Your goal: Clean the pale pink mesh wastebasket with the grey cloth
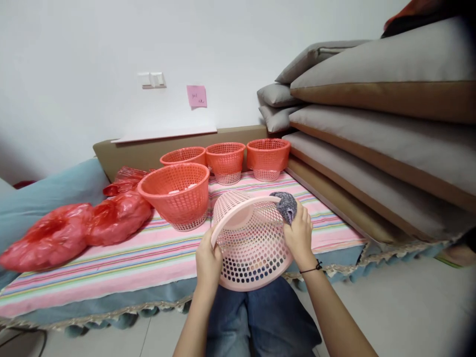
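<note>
Pink basket: the pale pink basket (240, 218) is held tilted at the couch's (126, 296) front edge, above the person's knees, its mouth towards the person; whether its base touches the striped cover (148, 258) I cannot tell.
Left hand: the left hand (208, 259) has its fingers closed on the rim at the basket's left side.
Right hand: the right hand (300, 233) has its fingers closed around a bunched grey cloth (285, 206), which lies against the rim on the right.
Handling: a firm left grip should stop the basket rolling; the cloth is best kept bunched, since a loose fold could catch in the holes. Light pressure should suit the rim, which probably flexes.
Red-covered baskets: one (186, 198), upright, with pale pieces inside, is left of the pink basket; three more (184, 155) (226, 158) (268, 154) stand along the couch's back edge.
Red bags: red plastic bags (67, 233) lie towards the couch's left end.
Cushions: grey and brown cushions (372, 124) are stacked at its right end.
</note>
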A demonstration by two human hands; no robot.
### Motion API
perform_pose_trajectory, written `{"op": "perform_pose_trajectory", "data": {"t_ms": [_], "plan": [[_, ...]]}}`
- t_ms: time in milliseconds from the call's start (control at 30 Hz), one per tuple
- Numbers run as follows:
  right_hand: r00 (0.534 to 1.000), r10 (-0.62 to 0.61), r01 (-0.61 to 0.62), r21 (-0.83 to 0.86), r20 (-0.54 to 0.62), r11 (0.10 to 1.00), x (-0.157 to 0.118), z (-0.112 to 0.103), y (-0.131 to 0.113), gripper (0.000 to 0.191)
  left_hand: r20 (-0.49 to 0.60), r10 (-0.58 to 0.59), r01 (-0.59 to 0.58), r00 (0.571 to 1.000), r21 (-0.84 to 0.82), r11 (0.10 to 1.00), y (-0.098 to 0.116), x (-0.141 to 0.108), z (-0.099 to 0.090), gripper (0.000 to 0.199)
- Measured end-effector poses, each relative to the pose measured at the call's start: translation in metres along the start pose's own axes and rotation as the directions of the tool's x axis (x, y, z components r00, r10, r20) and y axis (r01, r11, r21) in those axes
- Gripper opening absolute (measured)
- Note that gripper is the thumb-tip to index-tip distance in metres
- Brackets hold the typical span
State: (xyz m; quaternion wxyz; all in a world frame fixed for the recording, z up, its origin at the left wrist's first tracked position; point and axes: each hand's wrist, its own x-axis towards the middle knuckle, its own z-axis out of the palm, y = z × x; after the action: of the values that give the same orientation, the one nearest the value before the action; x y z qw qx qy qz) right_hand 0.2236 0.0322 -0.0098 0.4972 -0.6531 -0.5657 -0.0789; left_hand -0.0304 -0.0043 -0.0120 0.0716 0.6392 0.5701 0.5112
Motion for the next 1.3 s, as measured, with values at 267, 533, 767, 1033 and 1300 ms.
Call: {"op": "perform_pose_trajectory", "data": {"t_ms": [267, 533, 767, 1033, 1300], "plan": [[1.0, 0.027, -0.027, -0.041, 0.009, 0.999, -0.012, -0.006, -0.028, 0.066, -0.019, -0.14, 0.139, 0.99, -0.071, 0.988, -0.021, -0.004, -0.022, 0.044], [0.999, 0.033, -0.034, -0.047, -0.013, 0.998, -0.019, -0.004, -0.026, 0.063, -0.044, -0.181, 0.176, 0.982, -0.1, 0.979, -0.023, -0.015, -0.02, 0.039], [0.999, 0.048, -0.048, -0.07, -0.004, 0.996, -0.023, -0.005, -0.025, 0.065, -0.051, -0.156, 0.148, 0.986, -0.125, 0.981, -0.02, -0.02, -0.017, 0.037], [0.998, 0.054, -0.055, -0.029, -0.01, 0.998, -0.026, -0.003, -0.016, 0.068, -0.033, -0.152, 0.146, 0.988, -0.153, 0.977, -0.018, -0.017, -0.018, 0.036], [0.973, 0.231, -0.223, 0.174, -0.026, 0.959, -0.035, 0.001, 0.014, 0.059, 0.004, -0.273, 0.25, 0.962, -0.413, 0.876, -0.032, -0.047, 0.013, 0.053]]}}
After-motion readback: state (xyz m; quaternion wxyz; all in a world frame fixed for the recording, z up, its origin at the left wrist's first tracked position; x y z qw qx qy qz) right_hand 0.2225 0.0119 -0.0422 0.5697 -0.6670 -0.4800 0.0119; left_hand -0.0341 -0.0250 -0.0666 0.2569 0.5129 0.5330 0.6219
